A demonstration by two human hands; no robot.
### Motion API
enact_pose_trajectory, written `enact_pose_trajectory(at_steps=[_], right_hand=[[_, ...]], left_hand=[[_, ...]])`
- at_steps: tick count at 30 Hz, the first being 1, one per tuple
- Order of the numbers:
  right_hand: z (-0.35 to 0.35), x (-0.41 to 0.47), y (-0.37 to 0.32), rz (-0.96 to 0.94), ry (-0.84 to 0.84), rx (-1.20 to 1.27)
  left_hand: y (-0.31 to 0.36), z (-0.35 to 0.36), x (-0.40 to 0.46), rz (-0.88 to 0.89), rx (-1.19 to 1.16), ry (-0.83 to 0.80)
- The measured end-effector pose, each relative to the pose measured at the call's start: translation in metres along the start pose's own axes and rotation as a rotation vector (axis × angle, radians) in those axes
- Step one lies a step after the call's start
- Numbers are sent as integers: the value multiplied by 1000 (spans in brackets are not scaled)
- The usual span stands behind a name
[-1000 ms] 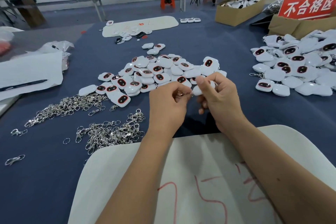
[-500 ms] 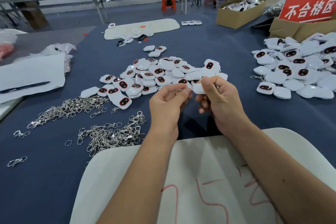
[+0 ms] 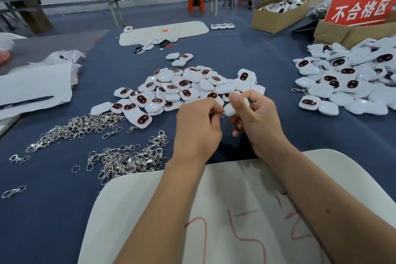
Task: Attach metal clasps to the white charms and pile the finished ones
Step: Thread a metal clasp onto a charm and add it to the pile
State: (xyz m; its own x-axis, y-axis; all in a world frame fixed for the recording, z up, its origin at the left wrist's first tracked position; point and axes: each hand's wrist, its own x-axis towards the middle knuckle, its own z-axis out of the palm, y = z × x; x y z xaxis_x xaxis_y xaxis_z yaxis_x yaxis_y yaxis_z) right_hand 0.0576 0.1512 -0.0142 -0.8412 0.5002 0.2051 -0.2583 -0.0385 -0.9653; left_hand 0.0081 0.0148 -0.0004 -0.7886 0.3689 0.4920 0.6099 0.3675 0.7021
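My right hand [image 3: 255, 120] grips a white charm [image 3: 231, 109] above the blue table, in the middle of the view. My left hand [image 3: 197, 128] pinches a small metal clasp [image 3: 216, 112] right against the charm's left edge. A heap of loose white charms [image 3: 182, 90] with dark red-ringed faces lies just beyond my hands. Two heaps of silver clasps [image 3: 126, 158] lie to the left, with the second heap of clasps [image 3: 79, 126] farther back. A pile of charms with clasps on them [image 3: 347, 83] sits at the right.
A white foam board [image 3: 235, 210] with red marks lies under my forearms. White paper with a black pen [image 3: 25, 103] is at the left edge. Cardboard boxes [image 3: 278, 15] and a red sign [image 3: 362, 9] stand at the back right. Another white board [image 3: 165, 32] lies far back.
Both hands have stayed together over the same spot, shifting slightly as my fingers work the clasp against the charm. The camera view has drifted a little downward.
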Motion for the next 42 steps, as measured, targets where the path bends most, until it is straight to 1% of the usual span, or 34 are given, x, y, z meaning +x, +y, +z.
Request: enact_pose_trajectory(at_steps=[2, 3, 6, 9, 13, 17, 20, 22, 23, 25, 27, 28, 29, 31, 32, 33, 34, 36, 37, 40, 42], right_hand=[[1, 0, 1, -21, 10, -28], [1, 0, 2, -23, 20, -25], [0, 3, 3, -5, 91, 29], [-1, 7, 5, 26, 169, 85], [-2, 9, 6, 46, 193, 112], [-3, 7, 5, 33, 220, 92], [-4, 9, 3, 13, 339, 91], [-7, 10, 0, 30, 457, 112], [-9, 10, 0, 42, 519, 118], [-15, 11, 0, 39, 654, 70], [-22, 12, -1, -15, 786, 44], [-25, 13, -3, -55, 818, 76], [-28, 15, -4, -100, 809, 127], [-32, 17, -4, -148, 707, 164], [-31, 16, -4, -131, 653, 122], [-29, 15, -4, -100, 607, 23], [-27, 14, -3, -78, 556, -145], [-21, 11, -1, -105, 421, -530], [-19, 10, 0, -140, 343, -678], [-11, 9, 0, -204, 84, -937], [-8, 8, 1, -221, -18, -1077]], left_hand=[[-1, 1, 0, 16, 50, -2], [-1, 2, -1, -11, 9, 15], [-4, 4, -1, -193, -215, 75], [-8, 2, 1, -340, -366, 100], [-9, 0, 2, -448, -537, 132], [1, 12, 3, -513, -602, 136], [17, 33, 7, -594, -736, 104], [31, 52, 13, -649, -763, 77], [37, 59, 16, -655, -756, 67], [48, 71, 25, -609, -753, 14], [55, 76, 30, -490, -684, -58], [55, 75, 32, -391, -557, -68], [52, 75, 31, -268, -363, -60], [41, 70, 28, -42, 86, -17], [35, 66, 26, 5, 260, -24], [28, 63, 25, 5, 382, -60], [22, 61, 24, -9, 463, -105], [13, 58, 20, -7, 535, -179], [10, 56, 19, 10, 540, -199], [6, 47, 17, 28, 512, -204], [4, 40, 13, 17, 498, -182]])
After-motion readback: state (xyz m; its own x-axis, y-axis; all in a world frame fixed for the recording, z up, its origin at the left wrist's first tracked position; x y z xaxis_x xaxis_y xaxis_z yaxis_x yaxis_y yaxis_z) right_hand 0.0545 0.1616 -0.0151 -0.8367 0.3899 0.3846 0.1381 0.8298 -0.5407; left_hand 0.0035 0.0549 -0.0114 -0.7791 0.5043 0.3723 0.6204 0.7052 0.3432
